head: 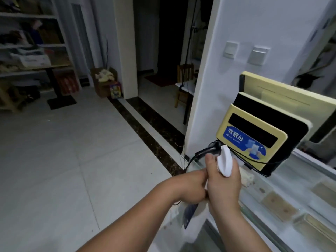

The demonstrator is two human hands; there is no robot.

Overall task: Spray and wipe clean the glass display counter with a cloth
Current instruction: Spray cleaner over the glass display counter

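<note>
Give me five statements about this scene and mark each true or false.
1. The right hand grips a white sprayer. True.
2. The sticker on the terminal is red. False: it is blue.
3. The left hand is far from the right hand. False: it touches the right hand.
4. Two switches sit above the terminal. True.
5. The scanner beside the terminal is white. False: it is black.
</note>
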